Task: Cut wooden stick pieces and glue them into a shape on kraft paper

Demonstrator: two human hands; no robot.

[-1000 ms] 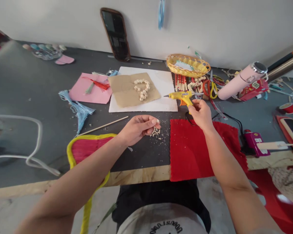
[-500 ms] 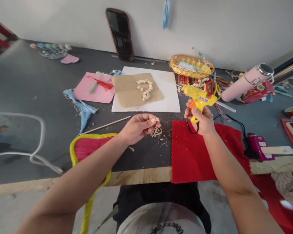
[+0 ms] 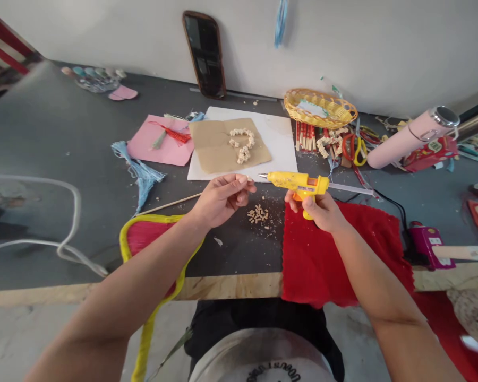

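Note:
Between thumb and fingers, my left hand point(image 3: 228, 197) pinches a small pale wooden piece point(image 3: 249, 179). My right hand point(image 3: 316, 208) is wrapped round the handle of a yellow glue gun point(image 3: 297, 181), a clear glue stick point(image 3: 352, 189) poking from its back. Its metal nozzle points left, a short gap from the pinched piece. Below the hands lies a small pile of pale wooden pieces point(image 3: 258, 214) among crumbs. Beyond them, a curved figure built of similar pieces point(image 3: 242, 146) sits on brown paper point(image 3: 211, 151), which rests on a white board point(image 3: 284, 154).
A red cloth point(image 3: 314, 260) hangs over the front edge at right. Behind it stand a yellow basket point(image 3: 321, 109), scissors point(image 3: 354, 148) and a leaning pink flask point(image 3: 410, 138). A phone point(image 3: 204, 53) leans on the wall. Blue tassels point(image 3: 137, 172) and a thin stick point(image 3: 169, 203) lie left.
The glue gun has swung leftward and down, from tilted to nearly level, its nozzle now close to the left hand. My left hand has risen slightly, keeping its pinch. The view has shifted a little.

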